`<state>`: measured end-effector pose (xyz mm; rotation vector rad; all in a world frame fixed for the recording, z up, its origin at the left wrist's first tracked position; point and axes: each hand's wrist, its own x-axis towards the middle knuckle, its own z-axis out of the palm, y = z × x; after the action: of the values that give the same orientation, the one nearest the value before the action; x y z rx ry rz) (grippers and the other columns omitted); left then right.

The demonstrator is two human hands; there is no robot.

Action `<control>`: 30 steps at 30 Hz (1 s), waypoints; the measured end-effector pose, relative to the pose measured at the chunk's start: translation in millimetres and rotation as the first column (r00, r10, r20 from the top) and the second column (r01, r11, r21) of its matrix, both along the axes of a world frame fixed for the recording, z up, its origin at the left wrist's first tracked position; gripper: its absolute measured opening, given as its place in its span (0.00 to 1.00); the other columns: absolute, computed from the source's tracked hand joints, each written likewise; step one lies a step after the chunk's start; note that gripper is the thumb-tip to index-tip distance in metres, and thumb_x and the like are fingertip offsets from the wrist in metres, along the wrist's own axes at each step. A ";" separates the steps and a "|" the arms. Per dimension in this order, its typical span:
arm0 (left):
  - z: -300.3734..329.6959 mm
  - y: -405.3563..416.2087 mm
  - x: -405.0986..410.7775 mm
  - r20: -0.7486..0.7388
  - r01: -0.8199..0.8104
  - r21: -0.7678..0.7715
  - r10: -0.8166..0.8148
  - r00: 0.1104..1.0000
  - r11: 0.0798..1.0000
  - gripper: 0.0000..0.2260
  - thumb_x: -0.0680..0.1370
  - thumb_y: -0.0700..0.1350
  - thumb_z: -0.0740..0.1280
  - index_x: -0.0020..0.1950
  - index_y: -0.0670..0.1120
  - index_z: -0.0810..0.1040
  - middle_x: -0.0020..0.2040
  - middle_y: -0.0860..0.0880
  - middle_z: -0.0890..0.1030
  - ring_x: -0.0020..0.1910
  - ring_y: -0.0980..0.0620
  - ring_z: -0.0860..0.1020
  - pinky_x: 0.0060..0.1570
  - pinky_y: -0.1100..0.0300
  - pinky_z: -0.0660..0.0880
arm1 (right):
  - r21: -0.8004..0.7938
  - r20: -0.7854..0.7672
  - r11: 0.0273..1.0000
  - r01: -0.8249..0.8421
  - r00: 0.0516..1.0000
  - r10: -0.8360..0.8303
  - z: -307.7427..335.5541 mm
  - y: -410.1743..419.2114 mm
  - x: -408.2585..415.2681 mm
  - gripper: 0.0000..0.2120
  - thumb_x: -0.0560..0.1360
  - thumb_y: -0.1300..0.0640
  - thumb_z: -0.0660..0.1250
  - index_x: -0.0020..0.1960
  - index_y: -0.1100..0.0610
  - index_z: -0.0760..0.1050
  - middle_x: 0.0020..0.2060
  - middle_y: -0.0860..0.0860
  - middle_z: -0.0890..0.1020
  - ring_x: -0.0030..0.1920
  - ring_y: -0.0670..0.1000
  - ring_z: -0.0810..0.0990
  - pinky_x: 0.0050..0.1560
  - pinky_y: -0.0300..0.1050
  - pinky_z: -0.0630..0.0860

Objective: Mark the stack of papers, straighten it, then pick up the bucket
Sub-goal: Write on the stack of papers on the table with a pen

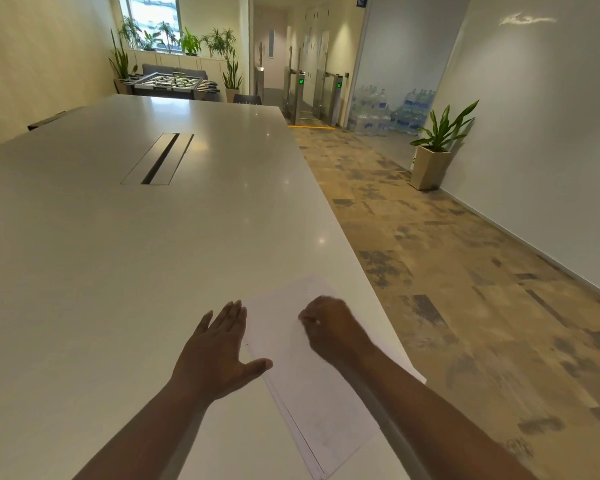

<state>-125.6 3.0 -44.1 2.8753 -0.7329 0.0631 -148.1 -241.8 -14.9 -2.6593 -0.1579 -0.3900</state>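
Note:
A stack of white papers [302, 375] lies at an angle near the right edge of the long white table [118, 237]. My left hand [219, 355] lies flat with straight fingers beside the stack's left edge, its thumb reaching onto the paper. My right hand [329, 327] rests on the top sheet with curled fingers, pinching what looks like a thin pen whose tip touches the paper. The pen is mostly hidden by the fingers. No bucket is in view.
A cable slot [160, 157] is set in the table's middle. To the right runs patterned carpet [465, 289] with a potted plant [437, 147] by the wall. Water bottles [388, 112], turnstiles and a foosball table [174, 83] stand far off.

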 end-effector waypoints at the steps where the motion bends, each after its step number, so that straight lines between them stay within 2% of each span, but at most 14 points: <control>1: 0.3 -0.2 0.0 0.000 -0.001 0.011 0.001 1.000 1.000 0.54 0.67 0.81 0.41 0.81 0.44 0.45 0.81 0.50 0.44 0.79 0.57 0.40 0.78 0.53 0.41 | -0.022 -0.015 0.996 -0.089 0.996 0.088 1.0 8.5 -9.1 0.11 0.77 0.63 0.65 0.40 0.61 0.84 0.41 0.53 0.83 0.44 0.48 0.79 0.45 0.44 0.78; 4: 1.3 -1.0 -0.5 -0.002 0.000 0.019 0.000 1.000 1.000 0.52 0.69 0.79 0.45 0.81 0.44 0.45 0.81 0.50 0.44 0.79 0.57 0.40 0.78 0.53 0.40 | 0.030 -0.014 0.999 -0.038 0.999 0.039 0.0 -3.3 -4.3 0.10 0.77 0.63 0.66 0.43 0.61 0.85 0.42 0.54 0.85 0.45 0.49 0.81 0.48 0.44 0.79; 6: 0.6 -0.4 0.3 -0.003 0.002 0.017 -0.002 1.000 1.000 0.52 0.69 0.79 0.45 0.81 0.44 0.45 0.81 0.50 0.44 0.79 0.57 0.40 0.78 0.53 0.41 | 0.055 -0.007 0.994 0.094 0.996 -0.094 -0.2 -15.1 6.3 0.12 0.75 0.65 0.64 0.34 0.62 0.79 0.33 0.56 0.81 0.38 0.51 0.79 0.42 0.49 0.80; 8: 0.2 -0.2 0.5 0.002 0.001 0.018 -0.001 1.000 1.000 0.53 0.68 0.80 0.43 0.81 0.44 0.46 0.81 0.50 0.45 0.79 0.57 0.41 0.78 0.53 0.41 | 0.052 -0.007 0.997 0.051 0.999 -0.051 2.1 -5.0 5.2 0.14 0.75 0.65 0.63 0.30 0.61 0.74 0.29 0.54 0.77 0.34 0.51 0.76 0.38 0.50 0.76; 11: 1.7 0.2 -0.6 0.004 -0.004 0.018 0.004 1.000 1.000 0.53 0.68 0.80 0.43 0.81 0.44 0.46 0.81 0.50 0.44 0.79 0.57 0.41 0.78 0.53 0.41 | 0.013 -0.043 0.986 -0.167 0.985 0.168 0.8 19.9 -12.5 0.11 0.78 0.62 0.64 0.42 0.61 0.84 0.40 0.54 0.84 0.42 0.49 0.80 0.44 0.46 0.78; 13: 2.3 -0.3 -1.1 0.005 -0.003 0.036 0.003 1.000 0.999 0.53 0.68 0.80 0.42 0.81 0.44 0.45 0.81 0.50 0.43 0.79 0.57 0.40 0.78 0.53 0.41 | 0.049 -0.042 0.994 -0.099 0.994 0.101 0.5 8.8 -9.1 0.10 0.78 0.62 0.65 0.44 0.61 0.86 0.41 0.53 0.85 0.44 0.49 0.81 0.48 0.43 0.79; 14: 2.0 -0.3 -1.0 0.006 -0.002 0.034 0.002 1.000 0.999 0.53 0.67 0.80 0.40 0.81 0.44 0.45 0.81 0.50 0.43 0.79 0.57 0.40 0.78 0.53 0.41 | 0.064 -0.041 0.998 -0.022 0.999 0.024 -0.6 -1.7 -2.1 0.12 0.77 0.63 0.65 0.39 0.61 0.84 0.38 0.54 0.84 0.43 0.50 0.81 0.48 0.44 0.78; 16: 1.9 -0.1 -1.0 0.001 0.000 0.011 -0.001 1.000 1.000 0.56 0.65 0.81 0.36 0.81 0.44 0.45 0.81 0.50 0.43 0.79 0.57 0.40 0.78 0.53 0.40 | 0.048 -0.016 0.994 0.100 0.995 -0.099 -1.0 -16.1 8.1 0.17 0.74 0.66 0.63 0.27 0.59 0.69 0.26 0.52 0.74 0.36 0.52 0.77 0.39 0.48 0.76; 18: 1.5 0.2 -0.4 0.003 0.003 0.010 -0.003 1.000 1.000 0.56 0.64 0.82 0.36 0.81 0.44 0.45 0.81 0.50 0.44 0.79 0.57 0.40 0.78 0.53 0.41 | 0.021 0.018 0.998 0.064 0.998 -0.064 3.4 -5.2 5.7 0.19 0.73 0.68 0.62 0.26 0.56 0.63 0.25 0.49 0.67 0.33 0.51 0.73 0.35 0.46 0.69; 22: 1.4 -0.4 -0.7 0.010 0.003 0.017 -0.003 1.000 1.000 0.54 0.67 0.81 0.40 0.81 0.44 0.46 0.81 0.50 0.45 0.79 0.56 0.42 0.78 0.53 0.41 | 0.037 -0.044 0.983 -0.178 0.983 0.180 0.1 19.2 -14.7 0.10 0.77 0.62 0.65 0.43 0.61 0.85 0.43 0.52 0.85 0.44 0.47 0.81 0.45 0.44 0.79; 24: -0.3 -0.6 0.1 0.012 0.006 -0.005 -0.006 1.000 1.000 0.55 0.66 0.81 0.40 0.81 0.43 0.48 0.81 0.49 0.46 0.79 0.56 0.43 0.78 0.53 0.42 | 0.074 -0.042 0.993 -0.088 0.995 0.092 -0.5 4.7 -8.2 0.10 0.76 0.62 0.66 0.46 0.60 0.86 0.44 0.51 0.86 0.45 0.47 0.82 0.48 0.42 0.80; 26: -2.0 -0.6 1.1 0.014 0.007 -0.009 -0.007 1.000 1.000 0.56 0.65 0.82 0.38 0.81 0.43 0.49 0.81 0.49 0.47 0.79 0.56 0.43 0.78 0.52 0.43 | 0.064 -0.026 0.994 0.086 0.996 -0.085 -0.8 -17.5 4.1 0.10 0.73 0.63 0.66 0.36 0.61 0.83 0.36 0.54 0.83 0.39 0.49 0.80 0.42 0.45 0.78; 28: -2.4 -0.2 1.2 0.016 0.011 -0.007 -0.011 1.000 1.000 0.56 0.65 0.82 0.38 0.81 0.43 0.49 0.81 0.50 0.47 0.79 0.56 0.43 0.78 0.52 0.43 | 0.045 -0.001 0.977 0.207 0.978 -0.207 0.5 -22.5 12.4 0.15 0.70 0.67 0.63 0.27 0.60 0.66 0.25 0.52 0.71 0.31 0.51 0.72 0.31 0.47 0.66; 30: -1.5 0.2 1.0 0.015 0.009 -0.005 -0.008 1.000 1.000 0.56 0.65 0.82 0.37 0.81 0.43 0.48 0.80 0.50 0.46 0.79 0.56 0.42 0.78 0.52 0.42 | 0.010 0.017 0.992 0.130 0.991 -0.130 -0.6 -2.0 12.5 0.17 0.70 0.67 0.62 0.27 0.57 0.61 0.24 0.49 0.64 0.30 0.50 0.68 0.32 0.47 0.62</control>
<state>-124.6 3.3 -45.6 2.8698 -0.7467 0.0855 -135.6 -243.9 -15.5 -2.6657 0.0118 -0.4545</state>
